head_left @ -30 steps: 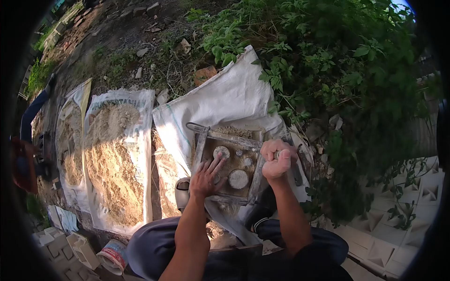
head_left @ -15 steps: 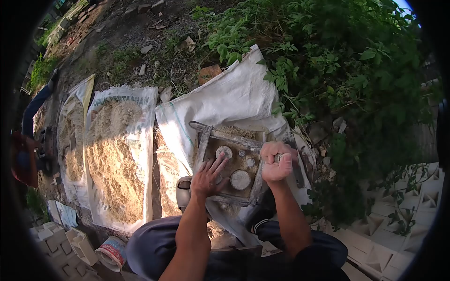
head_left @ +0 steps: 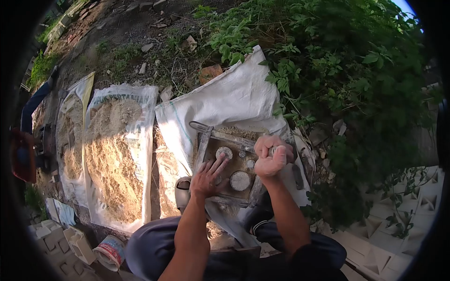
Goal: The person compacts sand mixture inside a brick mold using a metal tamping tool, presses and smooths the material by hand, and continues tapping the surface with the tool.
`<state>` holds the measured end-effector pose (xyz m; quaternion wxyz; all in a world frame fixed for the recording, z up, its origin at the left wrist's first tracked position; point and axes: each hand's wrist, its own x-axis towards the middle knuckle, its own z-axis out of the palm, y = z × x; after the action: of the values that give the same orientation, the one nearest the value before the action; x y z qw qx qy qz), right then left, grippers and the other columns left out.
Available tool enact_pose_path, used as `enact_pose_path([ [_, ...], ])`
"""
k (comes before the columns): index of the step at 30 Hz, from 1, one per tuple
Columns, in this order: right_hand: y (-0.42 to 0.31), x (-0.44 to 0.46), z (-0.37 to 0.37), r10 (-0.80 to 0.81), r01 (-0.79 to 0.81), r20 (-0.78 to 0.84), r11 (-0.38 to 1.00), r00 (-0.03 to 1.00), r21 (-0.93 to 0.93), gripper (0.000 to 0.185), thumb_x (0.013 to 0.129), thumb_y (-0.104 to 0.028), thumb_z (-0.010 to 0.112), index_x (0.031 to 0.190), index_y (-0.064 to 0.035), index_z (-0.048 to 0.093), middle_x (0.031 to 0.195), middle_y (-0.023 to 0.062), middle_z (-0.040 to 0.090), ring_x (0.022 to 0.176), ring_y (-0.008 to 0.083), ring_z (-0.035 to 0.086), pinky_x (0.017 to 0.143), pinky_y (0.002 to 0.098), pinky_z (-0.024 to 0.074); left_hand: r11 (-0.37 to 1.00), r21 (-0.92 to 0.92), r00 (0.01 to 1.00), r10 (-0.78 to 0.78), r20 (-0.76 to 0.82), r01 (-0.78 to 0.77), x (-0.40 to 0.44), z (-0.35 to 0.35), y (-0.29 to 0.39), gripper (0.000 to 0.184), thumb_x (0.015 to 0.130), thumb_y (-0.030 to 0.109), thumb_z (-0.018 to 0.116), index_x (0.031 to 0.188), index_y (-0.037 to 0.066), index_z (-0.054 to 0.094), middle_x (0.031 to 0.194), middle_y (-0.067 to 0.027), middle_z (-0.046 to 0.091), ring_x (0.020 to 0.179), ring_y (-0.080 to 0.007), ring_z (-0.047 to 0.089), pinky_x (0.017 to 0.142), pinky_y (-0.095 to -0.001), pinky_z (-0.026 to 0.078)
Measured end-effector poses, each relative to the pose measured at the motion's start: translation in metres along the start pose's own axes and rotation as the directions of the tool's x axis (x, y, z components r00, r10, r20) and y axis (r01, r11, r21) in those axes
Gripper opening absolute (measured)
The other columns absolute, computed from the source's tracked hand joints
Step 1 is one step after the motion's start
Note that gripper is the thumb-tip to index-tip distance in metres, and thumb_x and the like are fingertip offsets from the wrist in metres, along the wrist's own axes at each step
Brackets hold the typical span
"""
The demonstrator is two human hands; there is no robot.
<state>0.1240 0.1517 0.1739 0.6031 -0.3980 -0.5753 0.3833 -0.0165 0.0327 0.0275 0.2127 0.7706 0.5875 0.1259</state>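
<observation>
A rectangular frame with a looped end at its far left corner lies between my legs, with packed sand inside. Set in the sand are a large pale disc, another round piece and smaller round bits. Flat over the frame's left side rests my left hand, fingers stretched out, fingertips at the upper round piece. My right hand is a closed fist above the frame's right side. A greyish rounded end shows in its grip; the rest of that object is hidden.
A white woven sack lies under and beyond the frame. Sacks of sand spread to the left, near another person's sleeve. Leafy plants crowd the right, patterned tiles lie lower right, and a bucket stands lower left.
My right fist has moved slightly left and up over the frame, covering more of its right part. My left hand has stayed nearly in place.
</observation>
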Motion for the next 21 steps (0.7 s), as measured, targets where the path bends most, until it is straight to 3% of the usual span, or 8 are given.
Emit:
enact_pose_path([
  [4,-0.012,0.002,0.002,0.0,0.002,-0.025,0.993,1.0,0.114,0.056,0.088,-0.052,0.037,0.057,-0.0055,0.038,0.045,0.0039,0.032,0.038,0.0126,0.026,0.038,0.029,0.0216,0.999,0.04,0.999,-0.032,0.043,0.03,-0.001,0.001,0.001,0.077,0.082,0.043,0.061,0.147,0.016,0.028,0.153,-0.0028,0.026,0.124,-0.0239,0.043,0.107,-0.0379,0.031],
  [8,0.002,-0.008,0.003,-0.089,0.083,0.083,0.994,0.993,0.07,0.055,0.09,-0.051,0.037,0.058,-0.006,0.037,0.047,0.0035,0.033,0.039,0.0131,0.027,0.04,0.0281,0.0226,0.999,0.047,1.0,-0.002,-0.003,0.002,-0.001,-0.002,0.001,0.077,0.082,0.043,0.061,0.146,0.014,0.029,0.153,-0.003,0.027,0.124,-0.0232,0.044,0.106,-0.0371,0.032],
  [10,-0.011,-0.006,0.013,-0.007,0.023,-0.061,0.967,0.998,0.254,0.053,0.091,-0.049,0.037,0.061,-0.0045,0.04,0.049,0.004,0.036,0.038,0.0146,0.032,0.039,0.0282,0.0256,1.0,0.028,1.0,0.01,-0.022,-0.009,0.0,0.0,0.0,0.076,0.082,0.043,0.061,0.146,0.014,0.031,0.152,-0.0033,0.028,0.123,-0.0229,0.044,0.106,-0.0367,0.032],
  [12,-0.006,-0.01,0.015,-0.027,0.049,-0.068,0.937,0.997,0.346,0.05,0.091,-0.045,0.037,0.063,-0.0038,0.04,0.05,0.004,0.037,0.038,0.0152,0.033,0.038,0.0288,0.0257,1.0,0.016,1.0,0.011,-0.024,-0.011,-0.003,0.0,-0.004,0.075,0.082,0.043,0.061,0.145,0.013,0.032,0.152,-0.0036,0.028,0.122,-0.0226,0.045,0.105,-0.0364,0.033],
  [14,0.006,-0.011,0.023,-0.204,0.19,0.088,0.971,0.975,0.142,0.049,0.09,-0.045,0.037,0.061,-0.0051,0.037,0.049,0.0029,0.034,0.039,0.0146,0.03,0.039,0.0289,0.0243,0.999,0.019,0.998,0.027,-0.064,-0.026,-0.001,0.0,-0.002,0.075,0.082,0.042,0.061,0.144,0.013,0.033,0.152,-0.0038,0.029,0.121,-0.0224,0.046,0.104,-0.0359,0.034],
  [15,0.004,-0.007,0.024,-0.141,0.135,0.174,0.99,0.975,0.046,0.051,0.09,-0.047,0.034,0.06,-0.0058,0.035,0.049,0.0029,0.033,0.039,0.014,0.029,0.039,0.0286,0.0227,0.999,0.03,0.998,0.017,-0.064,-0.016,-0.001,-0.002,0.001,0.074,0.081,0.041,0.062,0.144,0.013,0.034,0.151,-0.0042,0.03,0.12,-0.0227,0.046,0.103,-0.0361,0.035],
  [18,-0.008,0.003,0.024,-0.045,0.037,0.043,0.986,0.998,0.16,0.052,0.091,-0.047,0.032,0.059,-0.0048,0.036,0.047,0.0047,0.037,0.037,0.015,0.033,0.037,0.0283,0.0241,1.0,-0.016,0.999,0.015,-0.046,-0.016,0.0,0.002,-0.003,0.075,0.081,0.04,0.063,0.144,0.014,0.033,0.151,-0.0045,0.03,0.119,-0.0235,0.047,0.103,-0.0367,0.035],
  [21,0.005,-0.006,0.035,-0.092,0.083,0.086,0.991,0.992,0.104,0.05,0.09,-0.046,0.034,0.06,-0.0061,0.035,0.047,0.0034,0.033,0.038,0.0133,0.029,0.038,0.0278,0.0219,1.0,-0.009,0.997,0.018,-0.077,-0.019,-0.001,-0.002,-0.002,0.074,0.08,0.04,0.064,0.143,0.012,0.035,0.149,-0.0057,0.034,0.118,-0.0256,0.049,0.101,-0.0374,0.036],
])
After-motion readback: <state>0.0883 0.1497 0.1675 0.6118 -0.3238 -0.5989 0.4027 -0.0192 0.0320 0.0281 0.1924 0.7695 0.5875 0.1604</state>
